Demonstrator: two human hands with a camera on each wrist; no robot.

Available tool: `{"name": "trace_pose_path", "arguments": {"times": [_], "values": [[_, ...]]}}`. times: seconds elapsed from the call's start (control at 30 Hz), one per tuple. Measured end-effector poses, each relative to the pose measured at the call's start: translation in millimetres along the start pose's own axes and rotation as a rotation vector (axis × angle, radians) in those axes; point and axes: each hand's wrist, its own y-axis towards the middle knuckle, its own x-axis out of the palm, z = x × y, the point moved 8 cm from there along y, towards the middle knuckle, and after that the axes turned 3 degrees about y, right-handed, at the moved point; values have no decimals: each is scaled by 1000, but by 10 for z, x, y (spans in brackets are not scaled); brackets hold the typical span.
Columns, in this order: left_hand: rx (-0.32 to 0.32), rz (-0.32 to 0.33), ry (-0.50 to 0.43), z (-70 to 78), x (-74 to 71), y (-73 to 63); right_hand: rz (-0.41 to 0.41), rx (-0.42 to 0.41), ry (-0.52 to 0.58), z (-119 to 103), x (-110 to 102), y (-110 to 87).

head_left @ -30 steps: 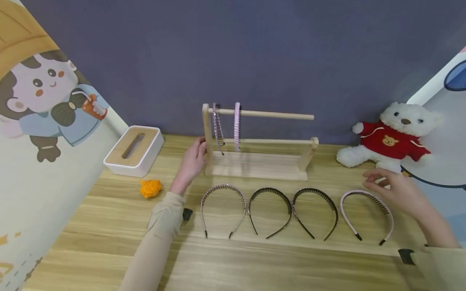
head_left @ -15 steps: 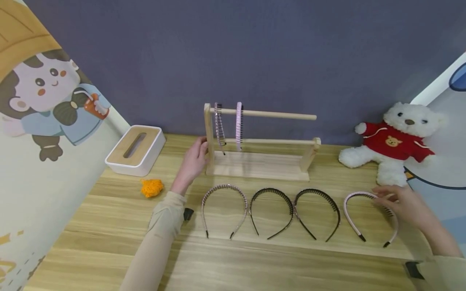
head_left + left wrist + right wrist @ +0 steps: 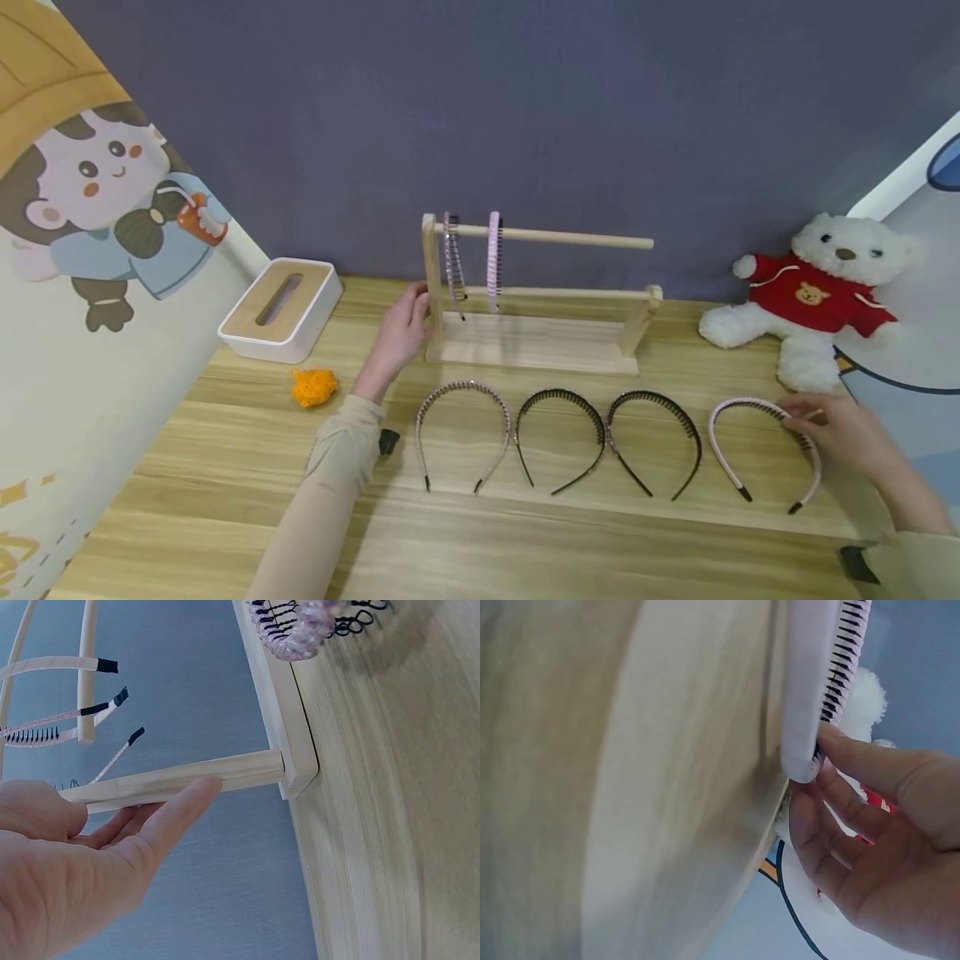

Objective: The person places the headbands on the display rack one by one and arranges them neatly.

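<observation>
My left hand (image 3: pixel 400 331) holds the left upright of a wooden display stand (image 3: pixel 536 342), with fingers against the post (image 3: pixel 247 769) in the left wrist view. Two headbands hang on the stand's upper rod: a beaded one (image 3: pixel 453 258) by the upright and a pale pink one (image 3: pixel 494 262) beside it. At the right, my right hand (image 3: pixel 843 429) pinches the top right of a pink headband (image 3: pixel 714 433) lying on the table. The right wrist view shows thumb and fingers on this toothed band (image 3: pixel 810 690). In a row to its left lie a beaded headband (image 3: pixel 462 386) and two black headbands (image 3: pixel 558 392) (image 3: pixel 652 396).
A white teddy bear (image 3: pixel 810 292) in a red top sits behind my right hand. At the left stand a tissue box (image 3: pixel 279 308) with a wooden lid and an orange ball of yarn-like mesh (image 3: pixel 313 387). A dark wall (image 3: pixel 555 108) closes the back.
My right hand has come down from above the rightmost pink headband and now pinches its upper right part. The left hand stays at the stand's upright, and the view has shifted slightly.
</observation>
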Motion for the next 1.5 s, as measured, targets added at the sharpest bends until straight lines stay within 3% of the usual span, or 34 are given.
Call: {"name": "trace_pose_path", "arguments": {"times": [0.23,0.43,0.77,1.07,1.5], "values": [[-7,-4,-20,-4,6,-6,18,-29,-1,-6,-13,-24],[-2,-3,-18,-5,7,0,-14,19,0,-15,-54,-26],[1,-4,-2,-3,24,25,4,56,20,-60,-143,-60],[-2,1,-5,-4,13,24,90,-9,-1,-251,-280,-93],[3,-2,-6,-21,-1,13,139,0,82,-514,-420,-146]]}}
